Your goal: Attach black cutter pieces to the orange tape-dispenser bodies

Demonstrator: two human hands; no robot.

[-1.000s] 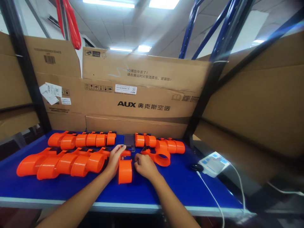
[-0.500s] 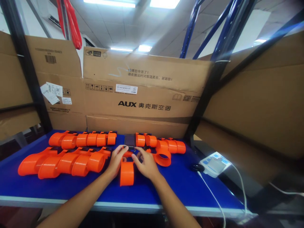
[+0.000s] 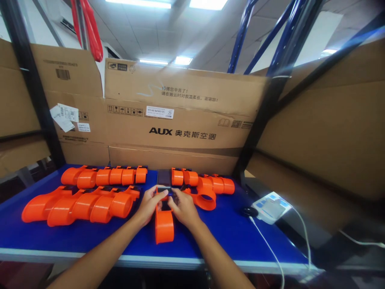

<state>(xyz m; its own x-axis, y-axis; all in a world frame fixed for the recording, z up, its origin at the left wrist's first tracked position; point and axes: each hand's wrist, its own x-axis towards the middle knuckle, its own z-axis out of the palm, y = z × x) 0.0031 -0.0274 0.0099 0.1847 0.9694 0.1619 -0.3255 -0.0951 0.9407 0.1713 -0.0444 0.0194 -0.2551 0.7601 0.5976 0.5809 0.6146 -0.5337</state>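
My left hand (image 3: 152, 205) and my right hand (image 3: 184, 206) come together over the table's middle, both with fingers closed on an orange plastic ring piece (image 3: 165, 226). Its round band hangs below the fingers, toward me. A black part (image 3: 164, 189) shows at its far end, by the left thumb. My right thumb and fingers pinch a small dark spot there, mostly hidden by the fingertips. Right behind the hands lies a dark flat rectangular object (image 3: 164, 176). Beside my right hand rests another orange ring piece (image 3: 206, 199), its opening facing up.
Rows of orange ring pieces (image 3: 100, 210) with black ends lie left, and more orange pieces (image 3: 217, 184) lie right on the blue table (image 3: 120, 245). A white device (image 3: 272, 208) with cables and a black oval object (image 3: 249, 212) sit right. Cardboard (image 3: 180, 116) walls the back.
The held orange ring piece has shifted slightly right and toward me. My fingers have changed position around its far end, where more of the black part now shows.
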